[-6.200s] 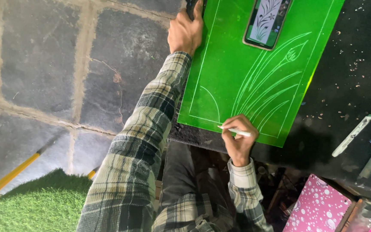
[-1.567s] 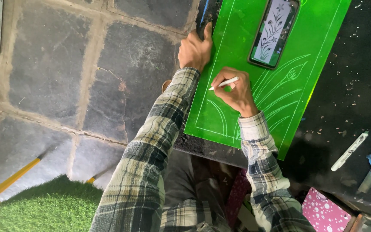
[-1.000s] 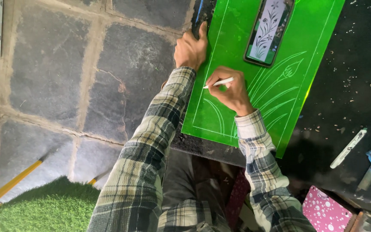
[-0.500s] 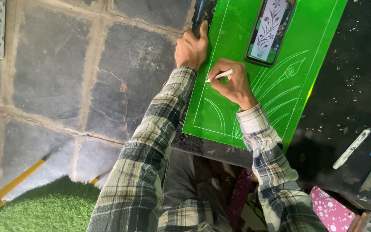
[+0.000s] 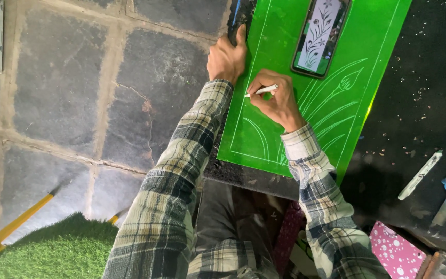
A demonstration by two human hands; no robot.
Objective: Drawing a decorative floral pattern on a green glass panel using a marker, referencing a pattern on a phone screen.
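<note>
Pen [image 5: 262, 90] | tip points left, lying near-level | right hand [image 5: 277, 98] grip clamped on it

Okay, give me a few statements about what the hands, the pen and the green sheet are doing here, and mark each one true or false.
1. The right hand holds a white pen over the green sheet. True.
2. The left hand is lifted in the air, clear of the sheet. False: it rests at the sheet's left edge, fingers flat.
3. A phone showing a floral pattern lies on the green sheet. True.
4. The green sheet is blank. False: pale curved lines and a leaf shape are drawn on it, inside a border line.
5. The pen's tip points toward the phone. False: it points left, toward the left hand.
</note>
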